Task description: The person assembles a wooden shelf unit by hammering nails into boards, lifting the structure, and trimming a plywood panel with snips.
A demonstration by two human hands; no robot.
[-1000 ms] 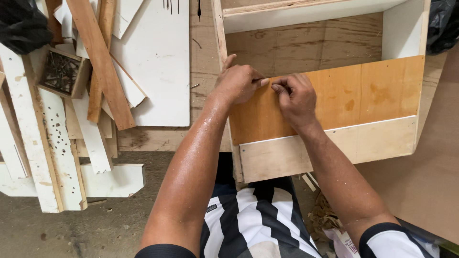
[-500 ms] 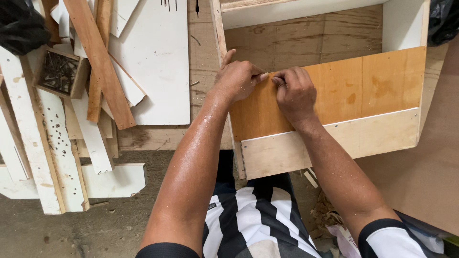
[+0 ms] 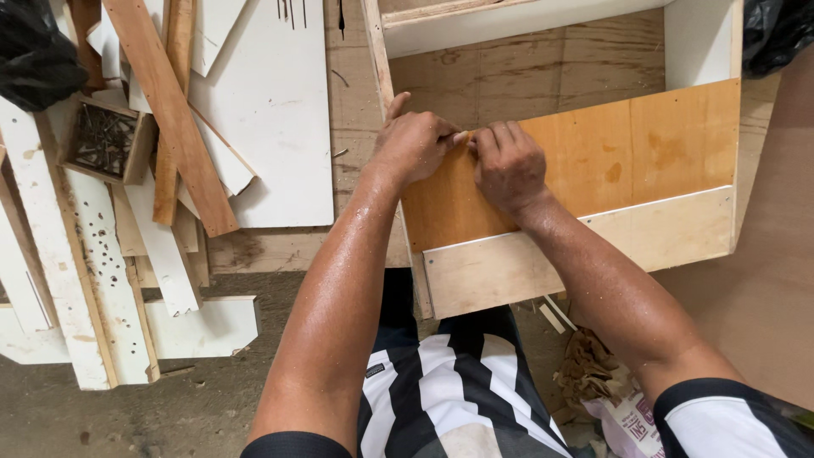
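I note both hands meeting at upper centre on the top edge of the orange panel [image 3: 593, 161], left hand [image 3: 413, 146] and right hand [image 3: 507, 163] fingers pinched closed on something too small to identify, panel running left-right.

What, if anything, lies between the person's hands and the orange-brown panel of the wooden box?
Nothing visible does. The left hand and right hand both rest directly on the top edge of the orange-brown panel, fingertips meeting there. The scrap boards lie off to the left.
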